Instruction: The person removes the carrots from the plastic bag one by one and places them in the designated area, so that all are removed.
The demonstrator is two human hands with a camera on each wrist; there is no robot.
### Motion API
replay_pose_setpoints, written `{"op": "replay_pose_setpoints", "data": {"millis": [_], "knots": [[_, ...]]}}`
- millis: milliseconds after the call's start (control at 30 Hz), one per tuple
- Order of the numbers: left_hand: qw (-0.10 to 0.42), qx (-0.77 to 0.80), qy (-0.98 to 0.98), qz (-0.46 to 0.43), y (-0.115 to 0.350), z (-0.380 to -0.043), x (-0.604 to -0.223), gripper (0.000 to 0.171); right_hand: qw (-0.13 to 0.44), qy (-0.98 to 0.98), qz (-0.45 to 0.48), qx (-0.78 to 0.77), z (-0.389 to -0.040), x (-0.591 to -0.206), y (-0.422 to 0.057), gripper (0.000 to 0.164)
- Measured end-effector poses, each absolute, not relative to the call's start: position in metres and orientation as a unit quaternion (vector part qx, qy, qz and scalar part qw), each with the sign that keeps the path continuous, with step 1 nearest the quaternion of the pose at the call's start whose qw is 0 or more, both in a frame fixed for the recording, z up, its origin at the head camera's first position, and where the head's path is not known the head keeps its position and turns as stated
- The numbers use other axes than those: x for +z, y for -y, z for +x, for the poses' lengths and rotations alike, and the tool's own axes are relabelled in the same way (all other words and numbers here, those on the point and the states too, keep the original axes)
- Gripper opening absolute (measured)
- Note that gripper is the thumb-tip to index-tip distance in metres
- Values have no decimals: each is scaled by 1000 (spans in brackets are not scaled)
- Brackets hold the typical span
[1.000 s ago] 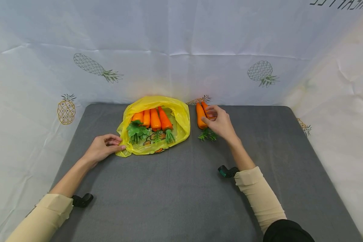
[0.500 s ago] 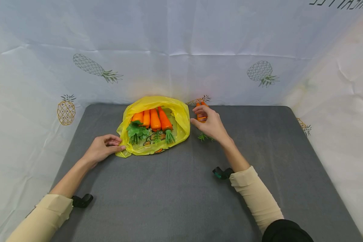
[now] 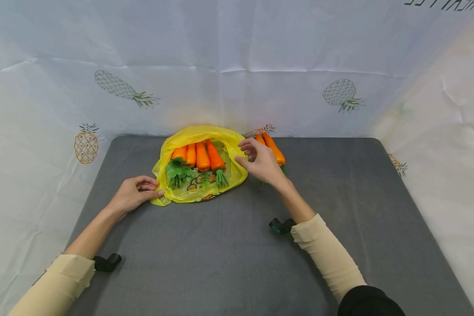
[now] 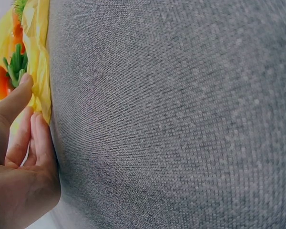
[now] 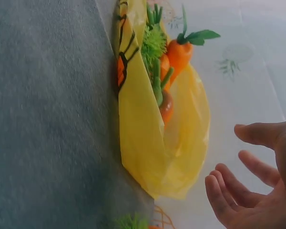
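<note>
A yellow plastic bag lies with its mouth spread, holding several orange carrots with green tops. My left hand pinches the bag's near left edge between thumb and fingers; in the left wrist view the thumb lies on the inner side of the yellow film. Over the bag's right rim hovers my right hand, fingers loosely bent and holding nothing. The right wrist view shows its fingertips apart, beside the bag. Two more carrots lie just right of the bag, partly hidden behind the right hand.
A grey cloth-covered table carries everything. A white curtain with pineapple prints hangs right behind the table's far edge, close to the bag and the loose carrots. Similar white cloth stands along the left side.
My right hand has moved left from the two loose carrots to the bag's right rim, uncovering more of the carrots. The left hand, bag and carrots have stayed in place.
</note>
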State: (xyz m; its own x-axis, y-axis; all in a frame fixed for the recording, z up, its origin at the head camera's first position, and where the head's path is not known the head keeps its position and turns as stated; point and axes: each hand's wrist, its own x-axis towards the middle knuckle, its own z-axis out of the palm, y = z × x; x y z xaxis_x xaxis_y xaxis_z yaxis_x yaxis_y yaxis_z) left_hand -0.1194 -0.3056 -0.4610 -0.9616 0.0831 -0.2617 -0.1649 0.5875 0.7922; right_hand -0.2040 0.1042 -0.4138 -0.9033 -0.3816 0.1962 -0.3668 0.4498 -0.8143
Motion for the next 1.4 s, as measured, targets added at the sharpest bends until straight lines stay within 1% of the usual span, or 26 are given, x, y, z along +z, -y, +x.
{"op": "replay_pose_setpoints", "data": {"millis": [467,933,1400], "knots": [[132,454,-881,-21,307,-119,-463,50,37,-859,-235,-453,-201,-428,-68,44],[132,452,-882,-22,306,-120,-462,51,68,-869,-228,-434,-206,-448,-49,43],[132,455,-880,-20,306,-118,-461,50,48,-899,-213,-380,-205,-463,-35,59]]}}
